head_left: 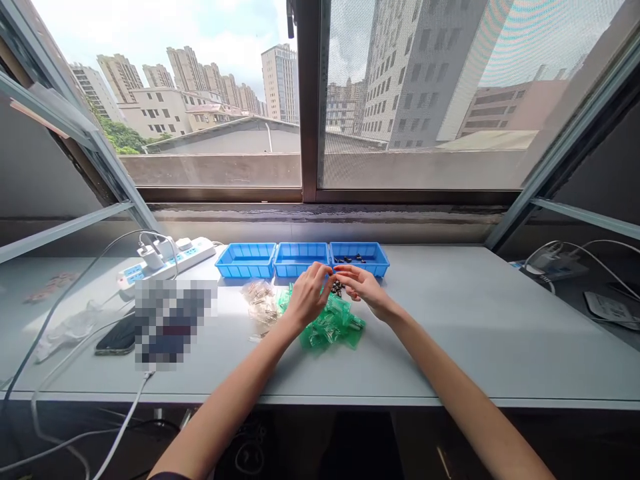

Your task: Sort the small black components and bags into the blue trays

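Observation:
My left hand [311,291] and my right hand [361,285] meet fingertip to fingertip in front of the blue trays. The fingers of both are pinched together; whatever lies between them is too small to make out. Below them spreads a pile of green plastic bags [330,325]. Small dark and shiny pieces [338,289] show between my hands. Clear bags with pale contents [261,303] lie left of the green pile. Behind stand three blue trays: the right tray [383,263] holds small dark parts, while the middle tray [301,265] and left tray [245,268] show bare bottoms.
A white power strip [170,263] with plugs and cables sits at the back left. A dark phone [117,335] lies beside a blurred-out object [167,327]. Crumpled clear plastic [70,330] is further left. A window frame [309,100] rises behind the desk [450,320].

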The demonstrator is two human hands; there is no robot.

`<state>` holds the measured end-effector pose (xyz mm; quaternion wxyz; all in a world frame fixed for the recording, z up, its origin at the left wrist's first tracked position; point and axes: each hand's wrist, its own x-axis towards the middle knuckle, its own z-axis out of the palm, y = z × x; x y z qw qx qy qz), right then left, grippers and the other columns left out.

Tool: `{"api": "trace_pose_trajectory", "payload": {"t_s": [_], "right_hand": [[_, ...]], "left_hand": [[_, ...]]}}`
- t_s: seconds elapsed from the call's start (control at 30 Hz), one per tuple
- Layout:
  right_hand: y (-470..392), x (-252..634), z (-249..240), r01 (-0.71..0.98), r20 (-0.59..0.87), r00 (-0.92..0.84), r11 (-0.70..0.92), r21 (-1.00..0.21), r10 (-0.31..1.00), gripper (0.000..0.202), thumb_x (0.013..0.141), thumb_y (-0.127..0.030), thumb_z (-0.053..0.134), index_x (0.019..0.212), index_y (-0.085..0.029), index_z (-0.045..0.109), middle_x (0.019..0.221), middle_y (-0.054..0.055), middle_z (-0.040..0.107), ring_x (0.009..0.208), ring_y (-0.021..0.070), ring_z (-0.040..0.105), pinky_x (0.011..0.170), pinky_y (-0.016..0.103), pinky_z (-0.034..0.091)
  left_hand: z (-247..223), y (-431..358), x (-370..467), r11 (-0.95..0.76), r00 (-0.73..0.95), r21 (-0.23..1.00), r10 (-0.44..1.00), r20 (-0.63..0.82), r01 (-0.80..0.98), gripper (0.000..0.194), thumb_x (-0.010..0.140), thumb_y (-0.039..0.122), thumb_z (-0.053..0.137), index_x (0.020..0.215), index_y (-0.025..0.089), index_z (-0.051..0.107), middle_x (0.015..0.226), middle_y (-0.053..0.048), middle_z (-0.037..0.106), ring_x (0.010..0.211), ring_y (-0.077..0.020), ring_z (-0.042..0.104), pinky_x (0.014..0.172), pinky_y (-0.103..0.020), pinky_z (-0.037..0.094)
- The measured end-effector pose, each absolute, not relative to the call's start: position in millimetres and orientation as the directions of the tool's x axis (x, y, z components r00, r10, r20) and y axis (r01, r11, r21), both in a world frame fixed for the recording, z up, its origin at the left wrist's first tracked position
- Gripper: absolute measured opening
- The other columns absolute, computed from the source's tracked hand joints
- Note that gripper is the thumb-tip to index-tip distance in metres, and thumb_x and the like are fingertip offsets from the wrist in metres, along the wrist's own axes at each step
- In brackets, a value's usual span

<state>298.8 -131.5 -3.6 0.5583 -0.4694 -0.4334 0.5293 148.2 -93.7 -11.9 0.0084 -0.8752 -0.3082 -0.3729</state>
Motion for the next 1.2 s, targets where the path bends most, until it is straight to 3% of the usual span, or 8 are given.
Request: {"api": "trace_pose_trajectory", "payload": {"t_s": [0.17,0.33,0.43,0.57,0.77,0.9,1.1,1.2], "right_hand": [[-126.9,316.3,-3.7,-0.199,0.007,0.223,0.053,-0.978,0.975,0.045,0.052,-0.044,0.076,0.088,-0.018,0.069,0.058,-0.006,0.052,0.043,0.0024,0.027,0.04,0.02,0.017],[-119.0,336.6,-9.7,-0.208,0.014,0.472,0.127,-0.97,0.881,0.041,0.049,-0.047,0.077,0.078,-0.02,0.07,0.069,-0.002,0.058,0.043,0.0025,0.027,0.039,0.021,0.021],[-114.8,343.0,-15.3,-0.111,0.044,0.628,0.146,-0.983,0.777,0.044,0.049,-0.051,0.074,0.078,-0.018,0.07,0.074,0.001,0.062,0.046,0.0046,0.033,0.041,0.022,0.026],[-112.5,347.0,-19.4,0.106,0.194,0.739,0.173,-0.979,0.645,0.047,0.051,-0.055,0.072,0.077,-0.015,0.071,0.079,0.007,0.067,0.054,0.0104,0.046,0.049,0.025,0.034],[-114.4,342.9,-21.6,0.451,0.421,0.661,0.119,-0.885,0.621,0.04,0.061,-0.056,0.065,0.072,-0.018,0.071,0.075,0.007,0.07,0.044,0.0104,0.043,0.053,0.029,0.04],[-115.6,340.0,-22.5,0.475,0.425,0.625,0.113,-0.873,0.655,0.037,0.066,-0.053,0.063,0.075,-0.018,0.071,0.077,0.008,0.071,0.042,0.0118,0.05,0.055,0.03,0.044],[-118.2,337.9,-17.0,0.352,0.345,0.508,0.175,-0.919,0.789,0.042,0.069,-0.051,0.062,0.096,-0.02,0.069,0.093,0.007,0.071,0.044,0.0134,0.055,0.044,0.028,0.041],[-121.9,334.5,-15.9,0.502,0.389,0.336,0.186,-0.844,0.858,0.026,0.071,-0.043,0.063,0.085,-0.023,0.072,0.086,0.003,0.072,0.045,0.013,0.055,0.052,0.03,0.044]], "left_hand": [[-7.9,-90.0,144.6,-0.729,0.415,0.251,0.598,0.685,0.636,0.007,0.09,0.027,0.048,0.09,0.021,0.047,0.09,-0.001,0.057,0.081,-0.0168,0.056,0.079,-0.032,0.037],[-6.7,-91.2,144.9,-0.696,0.384,0.295,0.642,0.664,0.654,0.005,0.086,0.02,0.049,0.091,0.021,0.047,0.092,-0.002,0.057,0.084,-0.0175,0.057,0.078,-0.032,0.038],[-8.4,-93.7,147.3,-0.713,0.425,0.286,0.639,0.641,0.64,0.007,0.085,0.019,0.048,0.091,0.021,0.047,0.093,-0.002,0.057,0.086,-0.0179,0.057,0.079,-0.032,0.039],[-11.1,-95.1,149.1,-0.726,0.46,0.285,0.639,0.616,0.626,0.01,0.085,0.019,0.046,0.095,0.021,0.046,0.093,-0.003,0.057,0.088,-0.0186,0.056,0.076,-0.031,0.04],[-12.8,-93.6,148.1,-0.719,0.487,0.278,0.655,0.578,0.636,0.01,0.085,0.019,0.045,0.095,0.02,0.047,0.094,-0.003,0.057,0.088,-0.0192,0.055,0.075,-0.031,0.04],[-13.6,-92.1,147.9,-0.718,0.479,0.289,0.657,0.582,0.633,0.01,0.085,0.02,0.046,0.095,0.02,0.048,0.094,-0.004,0.057,0.089,-0.0198,0.055,0.075,-0.032,0.04],[-14.4,-90.2,147.7,-0.708,0.472,0.291,0.666,0.578,0.643,0.012,0.085,0.021,0.046,0.097,0.02,0.049,0.095,-0.004,0.057,0.089,-0.02,0.055,0.075,-0.032,0.041],[-14.1,-89.8,147.2,-0.716,0.491,0.28,0.66,0.568,0.639,0.014,0.086,0.021,0.046,0.1,0.02,0.051,0.096,-0.004,0.057,0.09,-0.0198,0.056,0.075,-0.032,0.041]]}}
